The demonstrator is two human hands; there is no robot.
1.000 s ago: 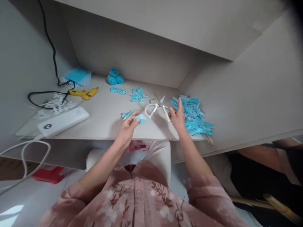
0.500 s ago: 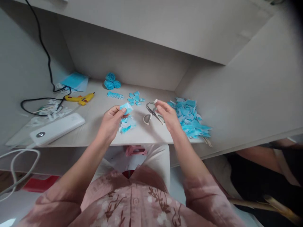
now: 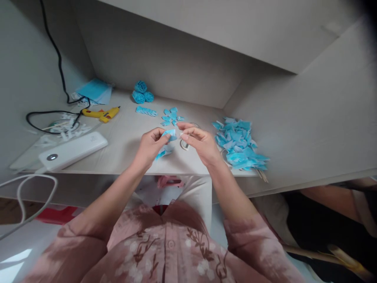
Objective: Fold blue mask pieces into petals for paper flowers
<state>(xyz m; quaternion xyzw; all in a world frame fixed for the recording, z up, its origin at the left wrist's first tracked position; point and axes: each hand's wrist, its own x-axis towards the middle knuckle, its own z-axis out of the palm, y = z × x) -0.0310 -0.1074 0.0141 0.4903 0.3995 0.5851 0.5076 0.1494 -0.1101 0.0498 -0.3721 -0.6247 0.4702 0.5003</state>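
Note:
My left hand [image 3: 149, 146] pinches a small square of blue-and-white mask fabric [image 3: 171, 135] between thumb and fingers. Close beside it, my right hand [image 3: 202, 144] holds a tiny white piece [image 3: 181, 135] in its fingertips; its kind is too small to make out. The scissors [image 3: 184, 145] lie on the board, mostly hidden behind my right hand. Below my left fingers are loose blue scraps [image 3: 163, 153]. Beyond the hands lie a scatter of small blue petals [image 3: 172, 116], an overlapping row of blue pieces [image 3: 146, 111] and three rolled blue roses [image 3: 139, 97].
On the right is a heap of blue pieces [image 3: 237, 139] with thin sticks [image 3: 262, 175] under it. To the left lie a yellow glue gun [image 3: 106, 114], a white power bank [image 3: 75, 151], flat blue masks [image 3: 94, 91] and a black cable [image 3: 60, 67]. Another person's arm shows lower right.
My right hand has moved left and now nearly meets the left hand. The left hand has shifted slightly right with the fabric. The view has tilted a little.

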